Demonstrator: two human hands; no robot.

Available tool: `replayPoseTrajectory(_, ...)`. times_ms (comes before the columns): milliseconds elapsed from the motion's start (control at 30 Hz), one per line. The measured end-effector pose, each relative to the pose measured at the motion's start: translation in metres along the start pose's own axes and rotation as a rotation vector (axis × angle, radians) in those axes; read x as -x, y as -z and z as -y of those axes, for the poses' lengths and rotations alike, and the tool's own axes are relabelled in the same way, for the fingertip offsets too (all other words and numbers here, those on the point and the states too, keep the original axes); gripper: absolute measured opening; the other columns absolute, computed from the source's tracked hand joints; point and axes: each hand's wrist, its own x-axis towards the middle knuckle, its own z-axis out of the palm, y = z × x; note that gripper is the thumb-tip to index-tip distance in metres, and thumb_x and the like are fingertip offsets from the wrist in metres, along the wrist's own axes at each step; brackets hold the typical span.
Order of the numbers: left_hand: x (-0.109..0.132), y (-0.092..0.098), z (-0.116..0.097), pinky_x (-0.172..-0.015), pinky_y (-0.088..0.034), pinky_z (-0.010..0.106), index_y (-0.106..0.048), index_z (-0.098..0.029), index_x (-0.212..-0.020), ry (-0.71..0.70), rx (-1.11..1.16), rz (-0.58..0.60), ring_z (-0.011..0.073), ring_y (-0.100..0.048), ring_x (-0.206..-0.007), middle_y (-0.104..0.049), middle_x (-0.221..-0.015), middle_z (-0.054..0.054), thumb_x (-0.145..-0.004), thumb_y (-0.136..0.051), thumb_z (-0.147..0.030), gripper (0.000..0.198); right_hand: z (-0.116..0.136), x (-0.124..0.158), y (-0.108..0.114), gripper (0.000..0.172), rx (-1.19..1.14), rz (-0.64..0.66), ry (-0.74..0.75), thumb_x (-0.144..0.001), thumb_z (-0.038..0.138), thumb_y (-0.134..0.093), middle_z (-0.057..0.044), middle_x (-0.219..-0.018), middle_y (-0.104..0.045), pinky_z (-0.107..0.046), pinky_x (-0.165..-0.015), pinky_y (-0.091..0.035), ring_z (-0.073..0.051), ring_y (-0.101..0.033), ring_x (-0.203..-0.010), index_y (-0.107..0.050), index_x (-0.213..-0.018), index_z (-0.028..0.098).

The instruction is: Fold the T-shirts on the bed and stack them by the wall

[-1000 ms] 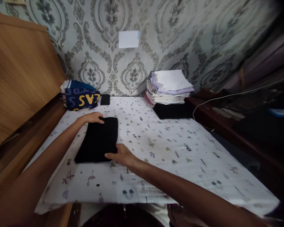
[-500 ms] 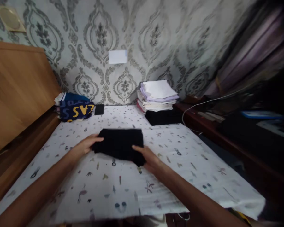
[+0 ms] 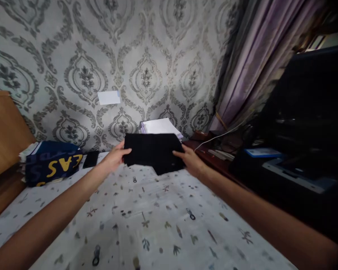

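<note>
A folded black cloth (image 3: pixel 152 150) is stretched between my two hands above the far part of the table. My left hand (image 3: pixel 116 155) pinches its left edge, thumb on the front face. At the right end my right hand (image 3: pixel 190 159) grips it the same way. Behind the cloth rises a stack of white and lilac sheets or fabric (image 3: pixel 162 125), its lower part hidden. Whether the cloth touches anything beneath it I cannot tell.
White patterned cloth (image 3: pixel 157 210) covers the table. Folded dark blue fabric with yellow letters (image 3: pixel 56 161) lies at the left, beside a flat black object (image 3: pixel 91 159). A white cable (image 3: pixel 216 138) runs along the right, near a dark cluttered surface with a blue item (image 3: pixel 263 152).
Both hands have carried the black cloth forward, up to the white stack. The other folded black cloth in front of that stack is now hidden or merged with it. The view has turned right.
</note>
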Motion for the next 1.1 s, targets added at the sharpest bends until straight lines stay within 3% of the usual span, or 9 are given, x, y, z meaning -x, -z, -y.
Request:
replayPoseTrajectory(200, -0.141, -0.065, -0.027, -0.073, -0.062, 0.036, -0.051, -0.026, -0.138, -0.113, -0.127, -0.074, 0.0213, -0.071, -0.095, -0.070, -0.120, 0.007, -0.087, -0.057, -0.015, 0.053, 0.058, -0.148, 0.039, 0.050, 0.509, -0.282, 0.259, -0.078, 0.019, -0.061, -0.010, -0.111, -0.072, -0.042, -0.086, -0.057, -0.024, -0.069, -0.100, -0.058, -0.128, 0.017)
replayPoseTrajectory(300, -0.186, -0.072, -0.009, -0.077, -0.062, 0.040, -0.046, -0.022, -0.142, -0.020, -0.241, -0.164, 0.0261, -0.067, -0.109, -0.061, -0.133, 0.014, -0.091, -0.058, -0.019, 0.052, 0.047, -0.198, 0.039, 0.062, 0.636, -0.349, 0.253, -0.078, 0.025, -0.067, -0.017, -0.136, -0.059, -0.056, -0.105, -0.045, -0.034, -0.054, -0.128, -0.053, -0.138, 0.017)
replayPoseTrajectory(400, -0.195, -0.062, 0.028, -0.082, -0.061, 0.038, -0.036, -0.022, -0.148, 0.026, -0.279, -0.265, 0.0269, -0.060, -0.122, -0.054, -0.141, 0.016, -0.093, -0.057, -0.021, 0.059, 0.014, -0.227, 0.022, 0.063, 0.970, -0.250, 0.415, -0.085, 0.037, -0.066, -0.015, -0.159, -0.038, -0.069, -0.117, -0.018, -0.039, -0.024, -0.149, -0.052, -0.145, 0.024)
replayPoseTrajectory(500, -0.155, -0.041, 0.066, -0.082, -0.061, 0.034, -0.041, -0.024, -0.143, 0.025, -0.251, -0.257, 0.0246, -0.063, -0.119, -0.058, -0.136, 0.014, -0.094, -0.056, -0.021, 0.051, -0.019, -0.241, -0.005, 0.061, 1.296, -0.026, 0.568, -0.093, 0.054, -0.056, -0.013, -0.165, -0.030, -0.080, -0.109, -0.010, -0.045, -0.015, -0.152, -0.050, -0.149, 0.030)
replayPoseTrajectory(600, -0.074, -0.022, 0.089, -0.077, -0.060, 0.035, -0.047, -0.023, -0.136, 0.022, -0.233, -0.120, 0.0262, -0.066, -0.112, -0.063, -0.127, 0.015, -0.092, -0.059, -0.025, 0.046, -0.040, -0.244, -0.022, 0.071, 1.411, -0.006, 0.511, -0.098, 0.063, -0.036, -0.022, -0.164, -0.028, -0.080, -0.102, -0.012, -0.051, -0.015, -0.149, -0.048, -0.151, 0.016)
replayPoseTrajectory(700, 0.018, -0.014, 0.092, -0.073, -0.059, 0.035, -0.049, -0.024, -0.136, 0.027, -0.352, 0.017, 0.0270, -0.067, -0.108, -0.065, -0.125, 0.016, -0.092, -0.059, -0.035, 0.046, -0.044, -0.245, -0.025, 0.087, 1.503, 0.008, 0.526, -0.096, 0.066, -0.009, -0.028, -0.161, -0.026, -0.077, -0.094, -0.019, -0.051, -0.014, -0.147, -0.040, -0.152, 0.006)
replayPoseTrajectory(833, 0.110, -0.001, 0.086, -0.074, -0.058, 0.035, -0.051, -0.031, -0.137, 0.069, -0.509, 0.133, 0.0278, -0.066, -0.113, -0.066, -0.127, 0.011, -0.097, -0.051, -0.039, 0.041, -0.029, -0.241, -0.027, 0.077, 1.529, 0.090, 0.467, -0.100, 0.064, -0.022, -0.029, -0.162, -0.024, -0.076, -0.092, -0.028, -0.047, -0.015, -0.149, -0.035, -0.154, 0.011)
replayPoseTrajectory(967, 0.143, 0.046, 0.083, -0.072, -0.057, 0.032, -0.059, -0.035, -0.127, 0.086, -0.564, 0.046, 0.0252, -0.067, -0.108, -0.070, -0.119, 0.006, -0.094, -0.053, -0.037, 0.033, -0.010, -0.229, -0.033, 0.069, 1.522, 0.047, 0.509, -0.101, 0.056, -0.033, -0.030, -0.153, -0.041, -0.072, -0.092, -0.031, -0.044, -0.031, -0.145, -0.047, -0.147, 0.007)
replayPoseTrajectory(1100, 0.129, 0.116, 0.080, -0.062, -0.055, 0.028, -0.065, -0.022, -0.107, 0.145, -0.567, -0.259, 0.0213, -0.068, -0.087, -0.071, -0.105, 0.006, -0.085, -0.060, -0.032, 0.025, -0.024, -0.178, -0.024, 0.056, 1.384, 0.022, 0.752, -0.102, 0.045, -0.042, -0.029, -0.141, -0.056, -0.058, -0.103, -0.039, -0.036, -0.050, -0.136, -0.061, -0.135, 0.003)
